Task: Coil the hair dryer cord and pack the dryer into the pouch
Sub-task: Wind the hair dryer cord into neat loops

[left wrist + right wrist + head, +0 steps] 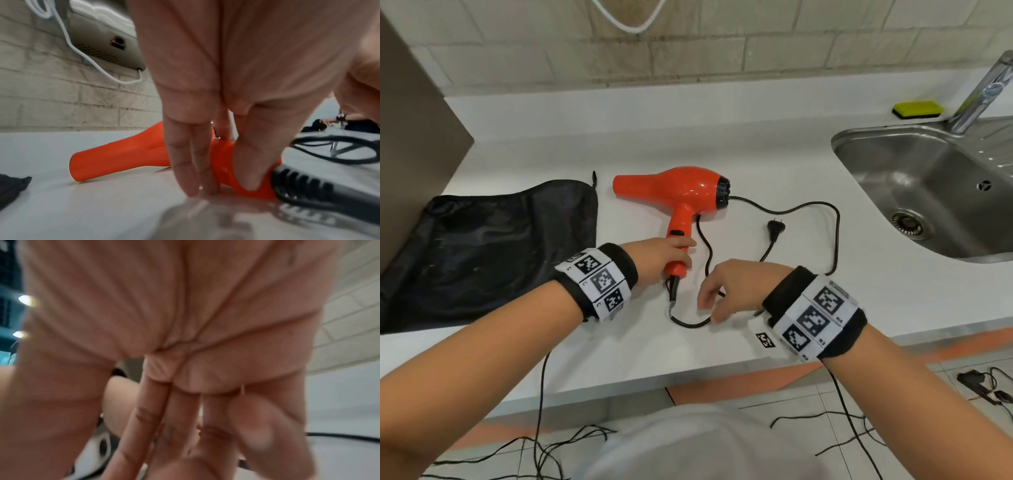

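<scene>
Head view: the left hand [669, 255] is gripping the orange hair dryer [681, 192] by its handle; the right hand [736, 286] is hovering loosely open over the black cord [837, 222], holding nothing.

Glossy orange plastic is seen on the hair dryer [681, 186], with a matt black rubbery cord [835, 222]. The pouch [482, 246] is made of thin black cloth with a slight sheen. A smooth white counter [739, 144] is shown, faintly reflective. Brushed stainless steel is used for the sink [914, 164], shinier metal for the tap [983, 92]. The wall [688, 44] is covered in rough matt tile.
</scene>
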A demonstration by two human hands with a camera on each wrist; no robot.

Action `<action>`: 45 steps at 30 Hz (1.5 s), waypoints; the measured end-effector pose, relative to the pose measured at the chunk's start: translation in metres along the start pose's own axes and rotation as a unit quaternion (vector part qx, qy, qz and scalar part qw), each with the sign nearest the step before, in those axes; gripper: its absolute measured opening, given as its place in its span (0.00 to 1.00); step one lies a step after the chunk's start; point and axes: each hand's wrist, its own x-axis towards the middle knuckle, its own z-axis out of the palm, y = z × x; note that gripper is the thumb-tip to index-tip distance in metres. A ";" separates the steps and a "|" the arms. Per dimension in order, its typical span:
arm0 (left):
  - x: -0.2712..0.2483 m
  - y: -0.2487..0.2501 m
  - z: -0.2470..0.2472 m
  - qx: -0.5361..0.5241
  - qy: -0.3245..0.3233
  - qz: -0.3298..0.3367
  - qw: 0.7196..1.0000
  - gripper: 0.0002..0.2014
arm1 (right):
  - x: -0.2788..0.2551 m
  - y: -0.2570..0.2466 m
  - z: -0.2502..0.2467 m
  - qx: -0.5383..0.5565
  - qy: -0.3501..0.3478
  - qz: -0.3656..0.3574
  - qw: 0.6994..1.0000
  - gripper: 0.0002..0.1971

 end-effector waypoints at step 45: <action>0.022 0.005 -0.153 -0.485 0.200 0.158 0.837 0.18 | 0.023 0.010 -0.139 -0.015 0.578 0.019 0.816 0.11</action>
